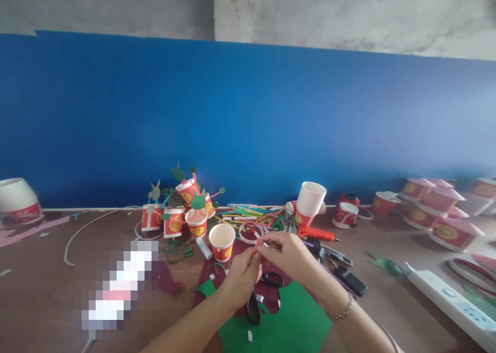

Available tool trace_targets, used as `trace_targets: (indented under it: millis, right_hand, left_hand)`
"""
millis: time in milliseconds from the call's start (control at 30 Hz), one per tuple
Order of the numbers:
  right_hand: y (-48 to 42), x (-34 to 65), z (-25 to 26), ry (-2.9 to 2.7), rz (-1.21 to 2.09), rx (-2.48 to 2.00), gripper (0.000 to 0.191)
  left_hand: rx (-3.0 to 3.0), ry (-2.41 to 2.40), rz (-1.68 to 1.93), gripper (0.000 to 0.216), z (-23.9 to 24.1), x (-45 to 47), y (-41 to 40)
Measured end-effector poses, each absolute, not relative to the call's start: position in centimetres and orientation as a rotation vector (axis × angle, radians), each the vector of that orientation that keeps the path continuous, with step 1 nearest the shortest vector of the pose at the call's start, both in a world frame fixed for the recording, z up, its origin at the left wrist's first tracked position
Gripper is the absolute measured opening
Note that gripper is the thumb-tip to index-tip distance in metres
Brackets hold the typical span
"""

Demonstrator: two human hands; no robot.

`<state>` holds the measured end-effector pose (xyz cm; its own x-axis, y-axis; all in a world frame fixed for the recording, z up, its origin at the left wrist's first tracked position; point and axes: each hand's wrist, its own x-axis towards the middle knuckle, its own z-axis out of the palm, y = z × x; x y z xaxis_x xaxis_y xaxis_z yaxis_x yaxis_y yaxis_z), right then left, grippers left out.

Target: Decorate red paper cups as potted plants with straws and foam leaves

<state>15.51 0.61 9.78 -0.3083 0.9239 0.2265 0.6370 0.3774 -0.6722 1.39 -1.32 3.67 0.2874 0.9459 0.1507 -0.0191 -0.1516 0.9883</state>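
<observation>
My left hand (243, 275) is closed on a small red piece (256, 246) that looks like a bit of drinking straw. The fingertips of my right hand (284, 249) pinch its upper end, so much of it is covered. Just beyond my hands stands a white-rimmed red paper cup (222, 242), upright, with small holes near its rim. Below my wrists, black-handled scissors (253, 311) lie partly under my left hand on green paper (279, 327) and dark red paper. A roll of clear tape (248, 232) sits behind my fingers.
Decorated cups with green paper shapes (196, 221) cluster at back left. Several coloured straws (248, 213) lie along the blue partition (248, 125). To the right are stacked cups (310, 203), an orange-red tool (316, 233), black keys (349, 279) and a white power strip (453, 301).
</observation>
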Motion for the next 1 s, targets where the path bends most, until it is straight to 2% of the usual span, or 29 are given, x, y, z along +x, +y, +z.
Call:
trace_targets:
  millis: [333, 767, 1000]
  right_hand:
    - [0.6, 15.2, 9.7, -1.902, 0.929, -1.271, 0.012]
    - [0.5, 15.6, 10.1, -2.025, 0.821, -1.235, 0.016]
    - [0.4, 15.7, 9.9, -2.006, 0.953, -1.278, 0.021]
  left_hand:
    - [1.333, 0.835, 1.075, 0.039, 3.0, 1.3, -1.0]
    - [1.191, 0.831, 1.160, 0.039, 3.9, 1.6, -1.3]
    - [1.238, 0.890, 1.245, 0.035, 3.2, 1.7, -0.9]
